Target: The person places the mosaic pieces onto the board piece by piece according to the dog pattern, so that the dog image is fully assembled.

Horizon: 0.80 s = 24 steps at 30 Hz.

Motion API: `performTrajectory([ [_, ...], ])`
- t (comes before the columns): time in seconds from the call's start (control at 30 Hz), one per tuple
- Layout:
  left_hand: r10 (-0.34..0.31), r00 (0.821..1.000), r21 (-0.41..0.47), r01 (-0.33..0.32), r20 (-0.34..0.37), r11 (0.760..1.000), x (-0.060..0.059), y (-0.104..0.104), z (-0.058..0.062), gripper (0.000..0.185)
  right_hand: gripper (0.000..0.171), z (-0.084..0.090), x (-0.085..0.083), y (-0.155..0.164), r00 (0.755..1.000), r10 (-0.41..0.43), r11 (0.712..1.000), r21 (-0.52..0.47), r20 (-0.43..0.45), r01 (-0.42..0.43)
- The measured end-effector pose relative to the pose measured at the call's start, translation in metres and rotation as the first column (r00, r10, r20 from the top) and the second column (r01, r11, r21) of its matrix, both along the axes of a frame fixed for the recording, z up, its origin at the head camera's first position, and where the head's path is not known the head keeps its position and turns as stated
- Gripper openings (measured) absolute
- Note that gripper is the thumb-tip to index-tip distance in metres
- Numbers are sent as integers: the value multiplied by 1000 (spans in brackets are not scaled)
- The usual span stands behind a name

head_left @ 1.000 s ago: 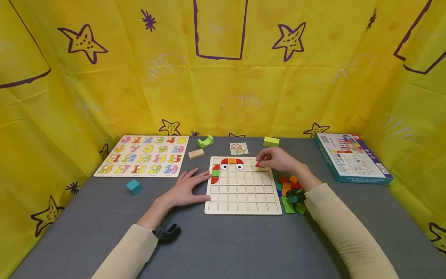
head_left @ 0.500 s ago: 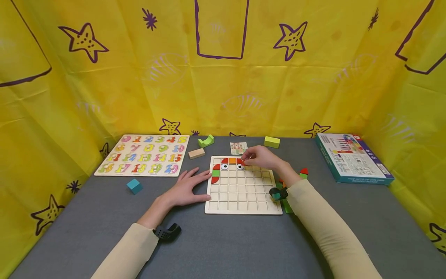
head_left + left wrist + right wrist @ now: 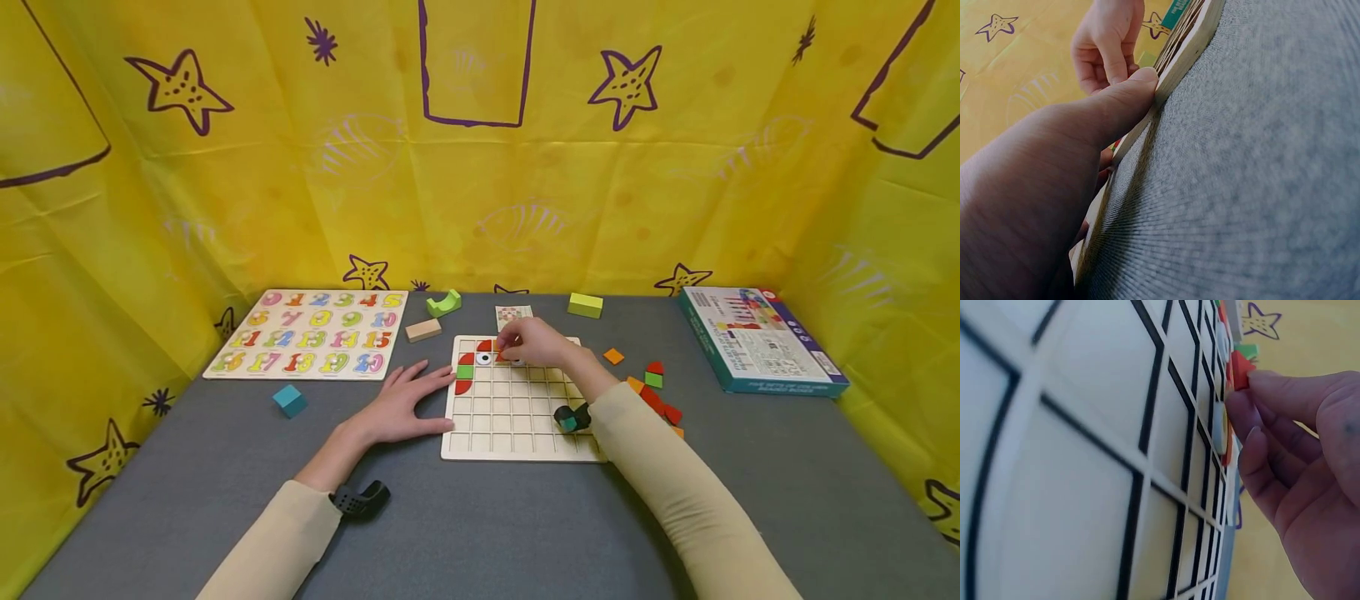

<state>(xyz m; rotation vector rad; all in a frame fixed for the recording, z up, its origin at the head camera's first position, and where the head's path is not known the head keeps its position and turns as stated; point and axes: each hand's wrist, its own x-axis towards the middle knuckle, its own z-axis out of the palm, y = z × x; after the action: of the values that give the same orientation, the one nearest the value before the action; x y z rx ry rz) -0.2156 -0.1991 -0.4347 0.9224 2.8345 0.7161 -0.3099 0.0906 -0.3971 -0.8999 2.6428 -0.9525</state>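
A pale wooden grid board [image 3: 510,421] lies on the grey table, with red, orange, green and eye-printed tiles in its upper left cells. My left hand [image 3: 405,407] rests against the board's left edge, fingers spread and straight; its thumb [image 3: 1125,100] touches the rim in the left wrist view. Over the top rows, my right hand [image 3: 538,343] pinches a small red tile [image 3: 1241,370] between thumb and fingertips. The tile looks pointed in the right wrist view. This hand partly hides the orange tile and the right eye tile [image 3: 1220,428].
Loose red tiles [image 3: 652,398] and others lie right of the board, partly behind the sleeve. A picture card [image 3: 513,313], a yellow-green block [image 3: 585,305] and a green arch [image 3: 444,303] are behind it. A number puzzle [image 3: 300,375], blue cube [image 3: 289,401] and box [image 3: 761,342] flank it.
My right hand has moved left with the red tile, from the board's upper right to above the orange tile. More loose tiles show beside the right sleeve. My left hand has stayed put.
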Motion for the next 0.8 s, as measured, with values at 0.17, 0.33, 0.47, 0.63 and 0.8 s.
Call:
performTrajectory([
  [0.17, 0, 1000, 0, 0, 2, 1000, 0, 0, 0, 81, 4, 0, 0, -7, 1000, 2, 999, 50, -29, 0],
  [0.33, -1, 1000, -2, 1, 4, 1000, 0, 0, -1, 81, 4, 0, -1, -10, 999, -1, 994, 109, -40, 6],
  [0.47, -3, 1000, -2, 3, 3, 1000, -1, 0, -1, 81, 4, 1, 0, -11, 1000, -6, 991, 134, -24, 9],
  [0.63, -5, 1000, -3, 5, 4, 1000, -1, 0, -1, 81, 5, 2, 0, -11, 1000, 2, 988, 157, -19, 0],
  [0.8, 2, 1000, -1, -2, 11, 1000, -1, 0, 0, 81, 7, 3, 1, -11, 1000, 5, 986, 164, -14, -2],
])
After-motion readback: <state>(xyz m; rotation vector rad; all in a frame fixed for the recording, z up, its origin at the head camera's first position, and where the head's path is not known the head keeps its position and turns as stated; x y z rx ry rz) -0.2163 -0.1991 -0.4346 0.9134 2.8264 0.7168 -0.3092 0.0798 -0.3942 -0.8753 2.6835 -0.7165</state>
